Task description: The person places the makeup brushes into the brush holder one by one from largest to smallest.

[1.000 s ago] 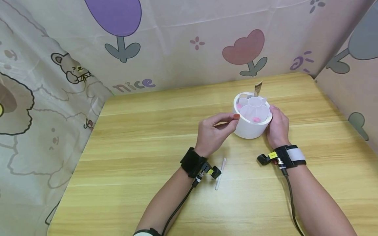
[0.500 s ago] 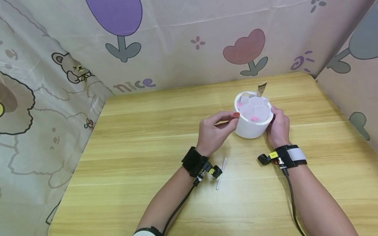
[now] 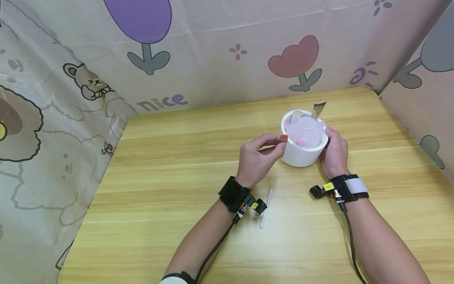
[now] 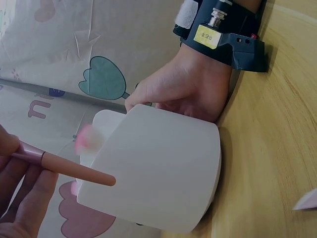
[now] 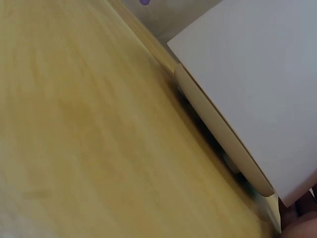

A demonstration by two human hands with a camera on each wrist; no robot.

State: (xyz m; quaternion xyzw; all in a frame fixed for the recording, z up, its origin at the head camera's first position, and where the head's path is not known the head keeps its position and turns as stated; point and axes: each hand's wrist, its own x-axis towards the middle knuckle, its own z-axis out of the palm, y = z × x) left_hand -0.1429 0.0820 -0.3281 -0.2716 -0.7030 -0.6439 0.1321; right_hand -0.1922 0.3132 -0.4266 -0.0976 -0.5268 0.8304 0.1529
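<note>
My left hand (image 3: pixel 258 159) pinches a slim makeup brush (image 4: pixel 79 170) with a pink metallic collar and a peach handle; its upper end is out of the left wrist view. The handle's rounded end points down in front of a round white organizer (image 3: pixel 300 156). Against the organizer's right side, my right hand (image 3: pixel 335 154) grips the wall, its fingertips mostly hidden. Inside sits a pale, petal-shaped divider (image 3: pixel 307 123) with pink fluffy bits (image 3: pixel 300 142). A flat, brown-tipped piece (image 3: pixel 318 109) stands up at the back of the organizer.
A thin white stick with a pinkish tip (image 3: pixel 266 209) lies on the wooden table (image 3: pixel 159 177), near my left wrist. Patterned cloth (image 3: pixel 213 23) hangs behind the table and along both sides. Cables run down both forearms.
The organizer's contents have turned clockwise as seen from above: the brown-tipped piece shifted right and the front pink bit left. Both hands have stayed nearly in place.
</note>
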